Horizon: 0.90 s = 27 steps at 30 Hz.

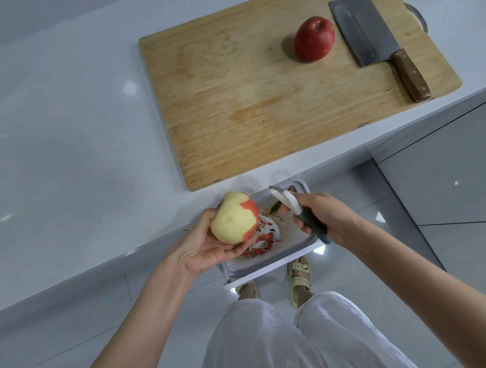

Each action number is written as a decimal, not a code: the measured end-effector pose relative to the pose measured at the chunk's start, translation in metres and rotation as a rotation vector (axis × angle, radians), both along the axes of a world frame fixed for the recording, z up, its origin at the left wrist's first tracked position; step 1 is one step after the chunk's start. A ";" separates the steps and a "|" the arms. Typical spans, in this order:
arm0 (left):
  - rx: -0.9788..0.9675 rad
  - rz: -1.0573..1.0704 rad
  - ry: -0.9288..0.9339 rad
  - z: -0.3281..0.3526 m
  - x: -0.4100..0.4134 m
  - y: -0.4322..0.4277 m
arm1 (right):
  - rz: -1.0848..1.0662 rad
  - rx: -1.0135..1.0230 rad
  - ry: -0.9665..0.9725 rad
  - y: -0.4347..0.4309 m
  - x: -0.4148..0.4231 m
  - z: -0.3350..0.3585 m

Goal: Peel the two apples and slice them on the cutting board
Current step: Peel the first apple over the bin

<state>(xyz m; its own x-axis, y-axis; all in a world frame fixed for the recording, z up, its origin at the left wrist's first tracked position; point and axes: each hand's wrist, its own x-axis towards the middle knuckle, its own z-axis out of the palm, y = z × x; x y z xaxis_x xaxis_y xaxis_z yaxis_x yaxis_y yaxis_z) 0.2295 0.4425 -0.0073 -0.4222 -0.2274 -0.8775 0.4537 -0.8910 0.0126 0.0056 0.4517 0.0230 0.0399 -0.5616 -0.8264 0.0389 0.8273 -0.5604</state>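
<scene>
The left hand (208, 245) is cupping a mostly peeled apple (234, 217) over a bin of peelings (293, 245); the right hand (324, 217) is gripping a peeler (298, 208). Farther off, a whole red apple (314, 39) is sitting beside a cleaver (369, 35) on the cutting board (244, 103).

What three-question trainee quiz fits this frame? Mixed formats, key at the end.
1. True or false: the red apple lies on the cutting board beside the cleaver.
2. What does the right hand grip? A) cleaver B) peeler C) red apple
3. Fill in: the partly peeled apple is held in the ___ hand.

Key: 1 true; 2 B; 3 left hand.
</scene>
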 end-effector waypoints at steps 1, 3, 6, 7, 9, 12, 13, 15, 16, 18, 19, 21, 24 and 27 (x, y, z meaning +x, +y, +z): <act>0.008 -0.031 -0.008 -0.001 0.000 0.000 | 0.021 -0.015 0.016 0.000 0.001 0.000; 0.018 -0.103 -0.035 -0.004 -0.001 0.000 | 0.076 -0.060 0.069 0.000 0.002 -0.002; 0.000 -0.144 -0.036 -0.004 -0.004 0.002 | 0.153 -0.178 0.174 0.002 0.002 -0.005; -0.005 -0.136 -0.015 -0.003 -0.004 0.003 | 0.212 -0.239 0.229 0.003 0.003 -0.006; -0.011 -0.096 0.033 -0.002 -0.004 0.004 | 0.391 -0.385 0.431 0.006 0.005 -0.007; -0.009 -0.012 0.057 0.003 -0.005 0.002 | 0.496 -0.782 0.758 0.009 0.012 -0.011; -0.005 0.010 0.061 0.005 -0.005 0.002 | 0.484 -0.949 0.816 0.008 0.013 -0.013; 0.012 0.033 0.069 0.008 -0.006 0.001 | 0.478 -1.203 0.884 0.004 0.015 -0.016; 0.016 0.029 0.065 0.010 -0.006 0.001 | 0.491 -1.277 0.911 0.001 0.017 -0.017; 0.014 -0.007 0.039 0.015 -0.008 0.000 | 0.523 -1.370 0.959 -0.004 0.021 -0.016; 0.015 -0.022 0.024 0.017 -0.009 0.000 | 0.538 -1.399 0.973 -0.006 0.023 -0.014; 0.014 -0.035 -0.003 0.020 -0.010 0.000 | 0.562 -1.439 0.994 -0.009 0.025 -0.010; 0.015 -0.032 -0.047 0.022 -0.009 0.001 | 0.596 -1.440 0.986 -0.012 0.026 -0.009; 0.014 -0.038 -0.074 0.023 -0.008 0.002 | 0.590 -1.399 0.926 -0.010 0.026 -0.010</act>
